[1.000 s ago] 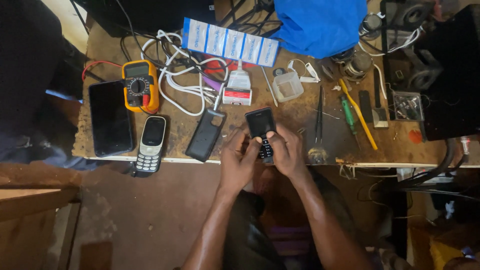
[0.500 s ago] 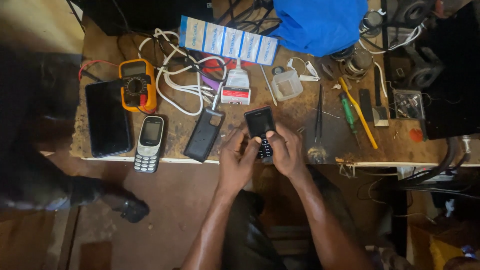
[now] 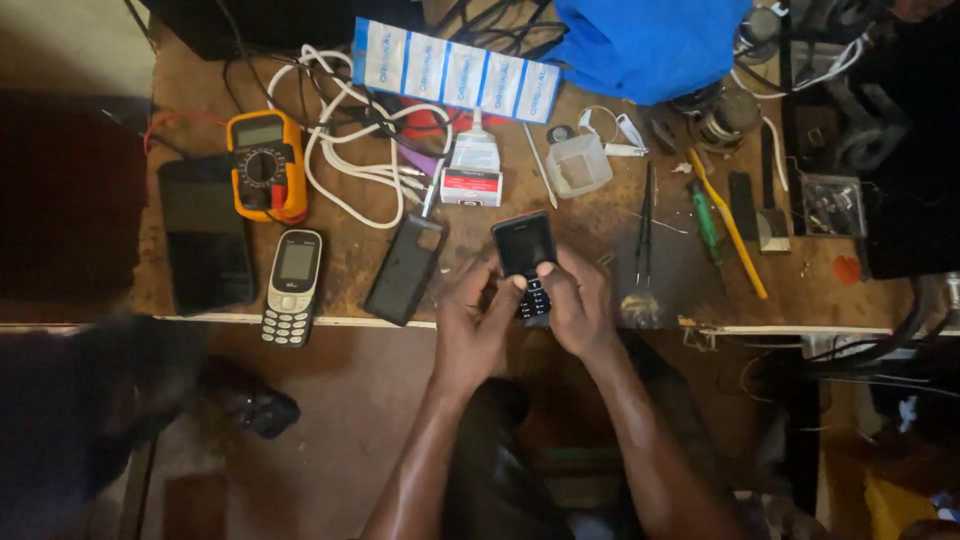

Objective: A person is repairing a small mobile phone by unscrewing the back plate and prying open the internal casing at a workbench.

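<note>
Both my hands hold a small black keypad phone (image 3: 526,250) at the front edge of the wooden workbench (image 3: 620,250). My left hand (image 3: 473,325) grips its lower left side, thumb on the keys. My right hand (image 3: 578,305) clasps the lower right side, thumb over the keypad too. The phone's dark screen points away from me. Its lower half is hidden by my fingers.
Left of my hands lie a black phone back cover (image 3: 404,268), a silver keypad phone (image 3: 292,286), a dark tablet (image 3: 206,235) and an orange multimeter (image 3: 265,166). White cables (image 3: 340,150), a glue tube (image 3: 473,160), a plastic cup (image 3: 578,165), tweezers (image 3: 645,225), screwdrivers (image 3: 706,220) and a blue cloth (image 3: 650,45) fill the bench. Another person's foot (image 3: 250,405) is on the floor.
My hands keep the phone in the same grip. The person at the left has stepped, so a foot now shows lower on the floor.
</note>
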